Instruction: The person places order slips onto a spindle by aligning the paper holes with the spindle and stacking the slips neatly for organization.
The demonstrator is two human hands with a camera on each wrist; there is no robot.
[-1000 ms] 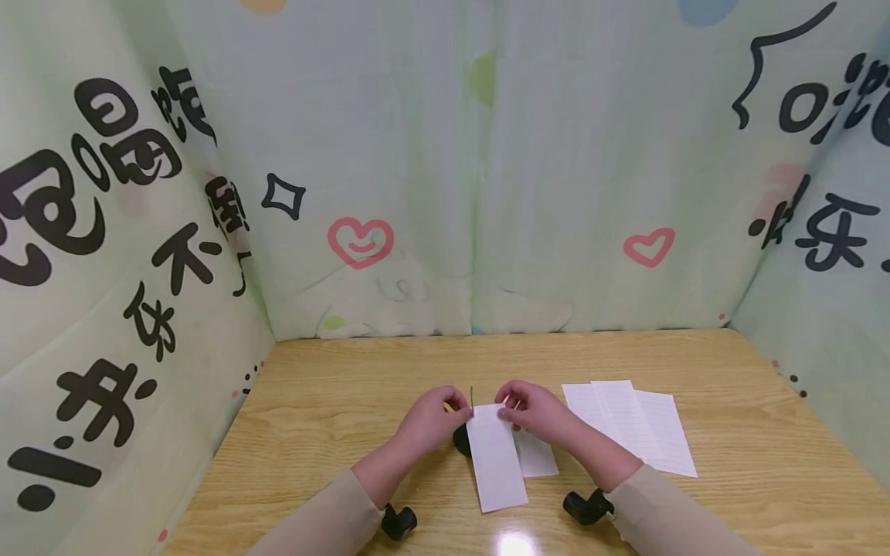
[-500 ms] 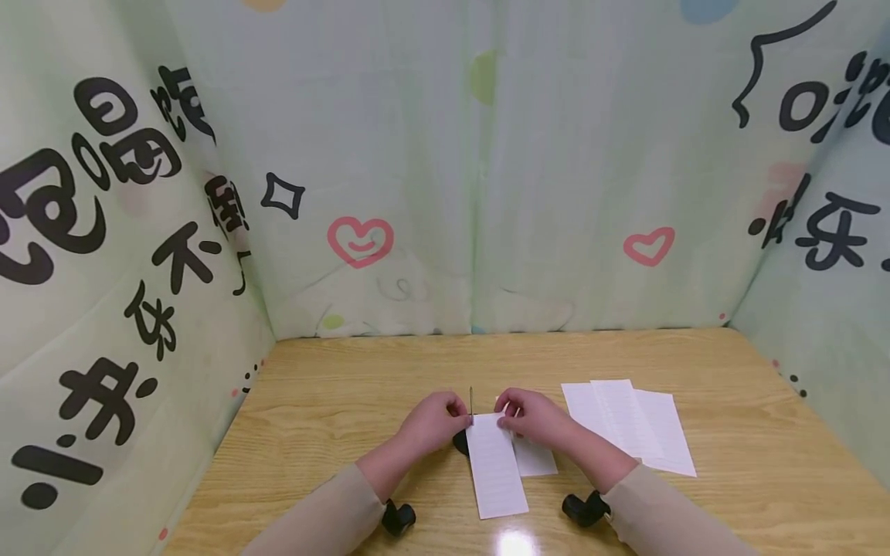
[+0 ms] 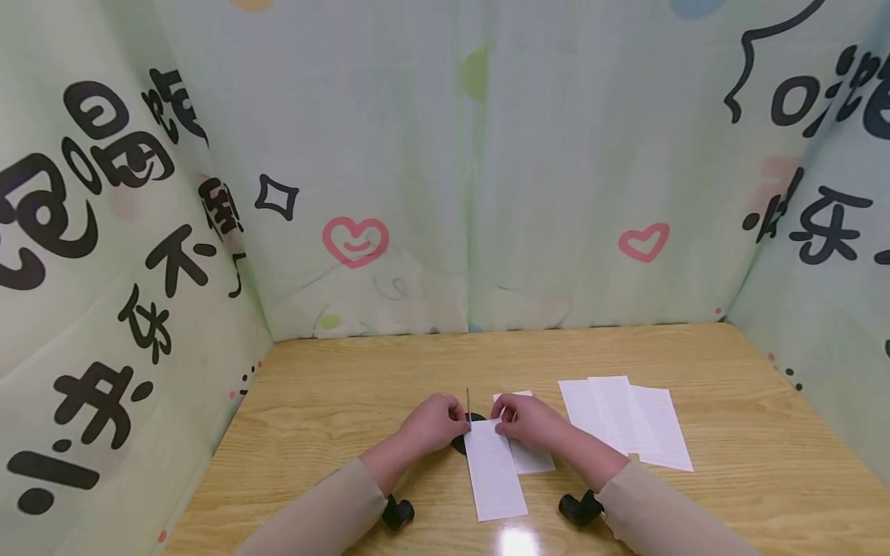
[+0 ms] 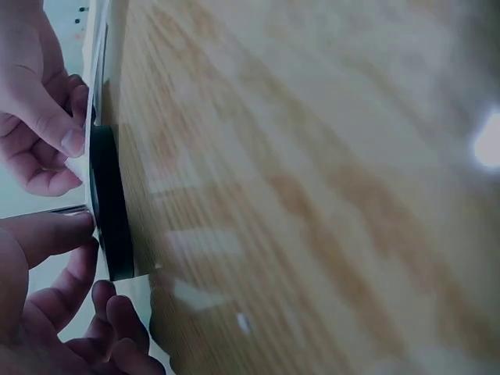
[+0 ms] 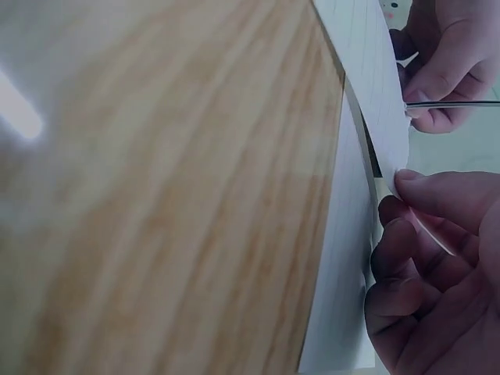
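Both hands hold the top end of a narrow white lined paper point(image 3: 495, 472). My left hand point(image 3: 433, 422) pinches its upper left corner beside a thin upright metal spike point(image 3: 468, 403), which rises from a round black base point(image 4: 112, 205). The spike stands close against the paper's top edge; whether it goes through the paper I cannot tell. My right hand point(image 3: 534, 422) pinches the upper right corner between thumb and curled fingers point(image 5: 397, 258). Another white paper point(image 3: 534, 459) lies flat on the table, partly under the right hand.
Several overlapping white lined sheets point(image 3: 626, 417) lie to the right on the wooden table point(image 3: 334, 386). Printed curtains point(image 3: 417, 154) stand behind the table and at both sides. A black wrist camera point(image 3: 398, 513) sits below the left wrist, another point(image 3: 580, 508) below the right.
The held paper and both hands have moved slightly down and toward the near edge. More of the black base and of the paper behind the right hand shows. The head view has shifted slightly.
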